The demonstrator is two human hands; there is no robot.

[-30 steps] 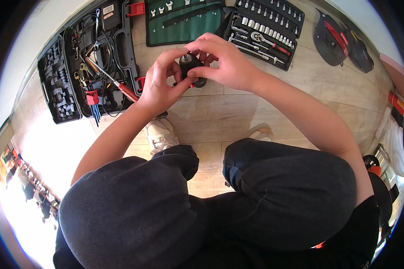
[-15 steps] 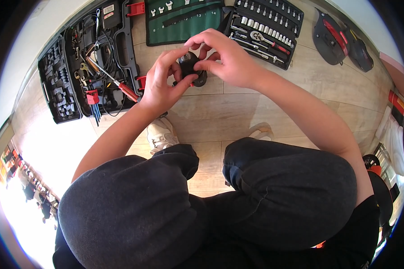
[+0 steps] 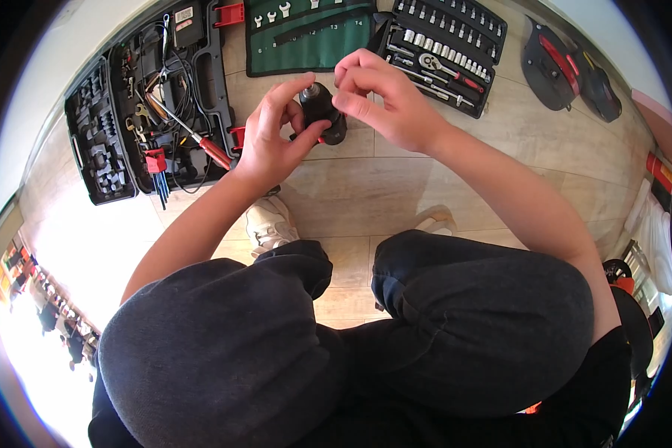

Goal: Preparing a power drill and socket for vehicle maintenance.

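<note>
My left hand wraps round a dark tool that looks like a power drill, its metal-tipped chuck end pointing up. The index finger reaches to the metal tip and the thumb presses on the near side. A bit of red shows by the thumb. Just to the right is my right hand, its fingers curled and thumb drawn in. Its fingertips are close by the tool's side; anything small between them is hidden.
An open black tool case with cables, wrenches and a red-handled screwdriver lies left. A green wrench roll and a socket set lie ahead. Two black-and-red tools rest far right. My shoes stand on the floor.
My right hand has drawn back a little to the right from the tool's top, and its fingers have curled in. The left hand keeps its grip.
</note>
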